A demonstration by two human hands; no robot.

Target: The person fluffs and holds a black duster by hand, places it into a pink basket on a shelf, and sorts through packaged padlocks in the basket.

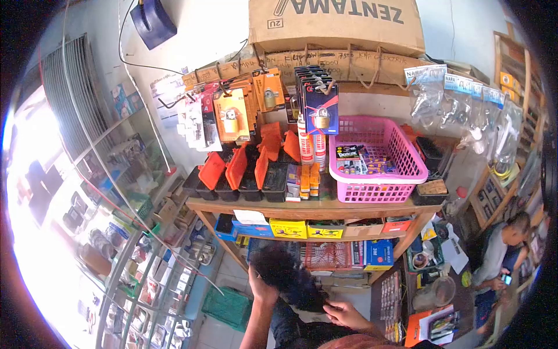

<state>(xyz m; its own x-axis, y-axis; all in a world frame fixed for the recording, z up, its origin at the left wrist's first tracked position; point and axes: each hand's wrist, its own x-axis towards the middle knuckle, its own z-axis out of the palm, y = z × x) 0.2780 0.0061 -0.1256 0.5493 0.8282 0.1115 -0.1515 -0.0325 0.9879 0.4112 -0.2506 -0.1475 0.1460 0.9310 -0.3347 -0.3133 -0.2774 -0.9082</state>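
Observation:
A dark, fluffy feather duster stretches between my two hands, in front of the wooden shelf. Its left end is at my left hand, whose fingers curl behind the black feathers and are partly hidden. At the lower right end, my right hand is closed with thumb and fingers pinched on the duster. Any handle is hidden from view. Behind the duster, boxes stand on the lower shelf, among them a blue 3M box.
On the shelf top stand a pink basket with small packets, black bins with orange lids, and hanging padlocks. Glass display cases line the left. A green basket sits on the floor. A person holds a phone at right.

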